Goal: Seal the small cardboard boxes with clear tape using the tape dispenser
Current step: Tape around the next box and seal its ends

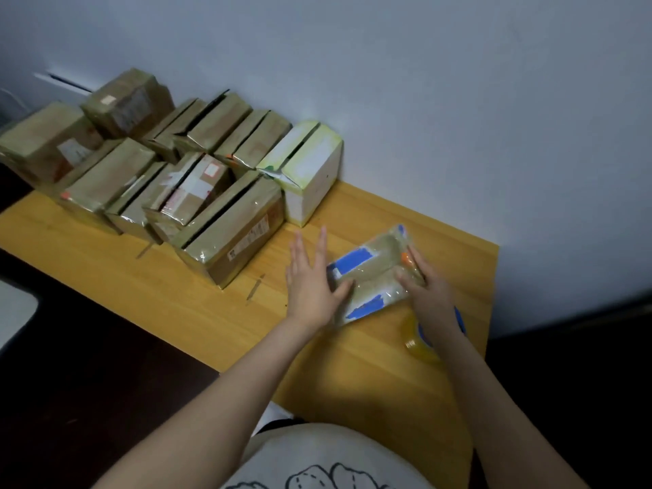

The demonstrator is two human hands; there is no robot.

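left hand and right hand, grip wide and flat, smooth tape onto the small blue-patched cardboard box. next probably calls for picking up the blue dispenser with its clear tape roll.

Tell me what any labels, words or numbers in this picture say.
Nothing here can be read.
Label on the front brown box: print too small and blurred.
White stickers on the top stacked box: blurred.
Blue patches on the small taped box: no legible text.
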